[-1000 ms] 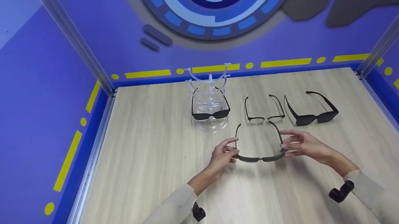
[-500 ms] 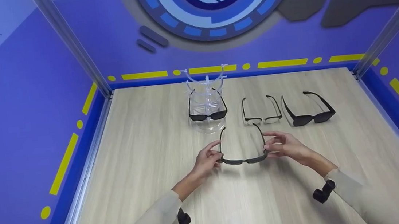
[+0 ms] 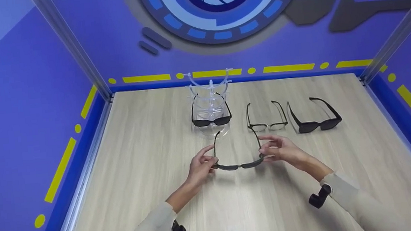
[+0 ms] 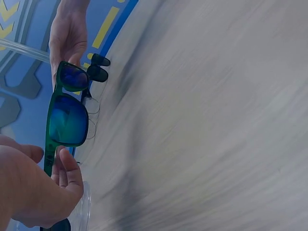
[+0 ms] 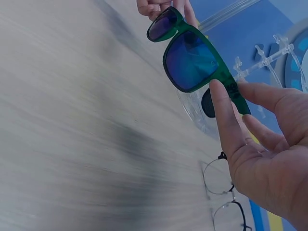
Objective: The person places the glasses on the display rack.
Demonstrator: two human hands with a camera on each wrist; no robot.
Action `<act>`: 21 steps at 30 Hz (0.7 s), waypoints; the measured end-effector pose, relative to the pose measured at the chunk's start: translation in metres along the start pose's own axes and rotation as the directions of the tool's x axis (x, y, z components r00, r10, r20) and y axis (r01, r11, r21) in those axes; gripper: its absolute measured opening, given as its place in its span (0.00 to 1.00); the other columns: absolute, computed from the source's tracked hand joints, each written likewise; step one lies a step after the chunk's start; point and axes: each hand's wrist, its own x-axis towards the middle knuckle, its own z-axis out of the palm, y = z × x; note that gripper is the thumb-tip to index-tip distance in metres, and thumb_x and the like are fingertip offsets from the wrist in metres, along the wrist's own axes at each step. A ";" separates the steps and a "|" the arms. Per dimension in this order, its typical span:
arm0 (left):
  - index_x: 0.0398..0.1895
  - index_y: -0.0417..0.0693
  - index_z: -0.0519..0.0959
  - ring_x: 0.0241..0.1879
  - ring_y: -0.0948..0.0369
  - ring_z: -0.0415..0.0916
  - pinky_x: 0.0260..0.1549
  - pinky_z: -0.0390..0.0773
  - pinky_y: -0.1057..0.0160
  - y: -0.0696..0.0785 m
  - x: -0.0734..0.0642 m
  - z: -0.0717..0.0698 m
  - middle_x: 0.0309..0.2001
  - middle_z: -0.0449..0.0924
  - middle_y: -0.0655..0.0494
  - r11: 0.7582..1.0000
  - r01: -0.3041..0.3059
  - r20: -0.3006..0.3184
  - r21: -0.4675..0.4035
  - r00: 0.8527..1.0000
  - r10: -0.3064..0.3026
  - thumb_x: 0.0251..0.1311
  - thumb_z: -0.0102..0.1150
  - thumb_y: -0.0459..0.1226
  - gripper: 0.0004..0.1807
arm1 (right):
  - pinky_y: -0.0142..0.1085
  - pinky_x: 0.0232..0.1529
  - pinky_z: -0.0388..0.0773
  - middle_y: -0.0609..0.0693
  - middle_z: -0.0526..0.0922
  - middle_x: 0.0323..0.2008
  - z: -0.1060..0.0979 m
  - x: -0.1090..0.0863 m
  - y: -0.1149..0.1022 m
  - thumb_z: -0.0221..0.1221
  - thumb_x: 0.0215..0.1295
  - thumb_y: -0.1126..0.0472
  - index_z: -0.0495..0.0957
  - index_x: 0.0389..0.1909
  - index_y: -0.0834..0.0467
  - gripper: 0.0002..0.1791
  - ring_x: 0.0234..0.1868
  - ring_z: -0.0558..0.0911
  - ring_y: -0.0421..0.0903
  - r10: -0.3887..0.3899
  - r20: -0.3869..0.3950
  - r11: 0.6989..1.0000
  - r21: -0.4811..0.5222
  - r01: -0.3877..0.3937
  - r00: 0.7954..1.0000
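Observation:
Between both hands a pair of sunglasses (image 3: 228, 167) is held above the table, temples unfolded and pointing away. Its frame looks green with blue mirrored lenses (image 4: 69, 119) in the wrist views. My left hand (image 3: 200, 167) pinches the left hinge corner; my right hand (image 3: 283, 151) pinches the right one. Just beyond stands a clear display stand (image 3: 210, 88) with several curved tiers. Black sunglasses (image 3: 212, 122) sit on a low tier of it, lenses facing me.
Right of the stand, thin-framed eyeglasses (image 3: 268, 126) lie on the wooden table (image 3: 136, 137) with temples open. Farther right are thick black sunglasses (image 3: 319, 125). Blue-purple panels (image 3: 107, 38) with metal posts (image 3: 71, 49) border the table at the back and sides.
Both hands have carried the held sunglasses leftward, from in front of the eyeglasses to nearer the front of the stand. The grip looks the same. The head view has shifted slightly.

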 end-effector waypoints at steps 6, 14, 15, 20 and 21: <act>0.70 0.42 0.71 0.30 0.64 0.80 0.31 0.80 0.68 0.001 -0.004 -0.005 0.35 0.84 0.54 1.000 -0.014 -0.014 0.025 1.000 0.015 0.66 0.61 0.30 0.28 | 0.42 0.52 0.86 0.45 0.81 0.41 0.004 0.001 0.003 0.64 0.68 0.68 0.60 0.74 0.70 0.37 0.43 0.85 0.38 -0.003 0.007 0.999 0.036 0.002 1.000; 0.70 0.43 0.71 0.29 0.66 0.79 0.33 0.79 0.69 0.002 -0.005 -0.010 0.35 0.85 0.54 0.999 0.005 -0.017 0.039 1.000 -0.004 0.66 0.61 0.31 0.28 | 0.42 0.52 0.86 0.45 0.82 0.41 0.011 0.001 0.002 0.63 0.68 0.69 0.59 0.73 0.71 0.36 0.42 0.85 0.38 -0.007 0.001 0.998 0.064 0.006 1.000; 0.70 0.43 0.71 0.29 0.66 0.79 0.32 0.79 0.69 0.003 -0.005 -0.010 0.35 0.85 0.54 0.999 0.006 -0.023 0.034 1.000 -0.005 0.66 0.61 0.31 0.28 | 0.42 0.52 0.85 0.45 0.82 0.41 0.011 0.002 0.001 0.63 0.68 0.69 0.59 0.74 0.71 0.37 0.42 0.85 0.38 -0.010 0.003 0.998 0.067 0.010 1.000; 0.70 0.42 0.71 0.28 0.66 0.78 0.31 0.78 0.71 0.010 -0.003 -0.014 0.34 0.84 0.54 1.000 -0.015 -0.045 -0.005 0.999 0.015 0.65 0.61 0.30 0.28 | 0.40 0.52 0.86 0.46 0.83 0.41 0.015 0.009 -0.008 0.63 0.69 0.69 0.63 0.72 0.69 0.33 0.41 0.86 0.39 -0.032 0.002 0.995 0.095 0.031 0.999; 0.70 0.42 0.71 0.28 0.66 0.78 0.31 0.78 0.71 0.011 -0.002 -0.015 0.34 0.84 0.54 1.000 -0.018 -0.047 -0.011 0.999 0.018 0.65 0.61 0.30 0.28 | 0.39 0.51 0.86 0.46 0.83 0.41 0.015 0.010 -0.010 0.63 0.69 0.69 0.64 0.72 0.69 0.33 0.41 0.86 0.39 -0.033 0.002 0.994 0.104 0.033 0.999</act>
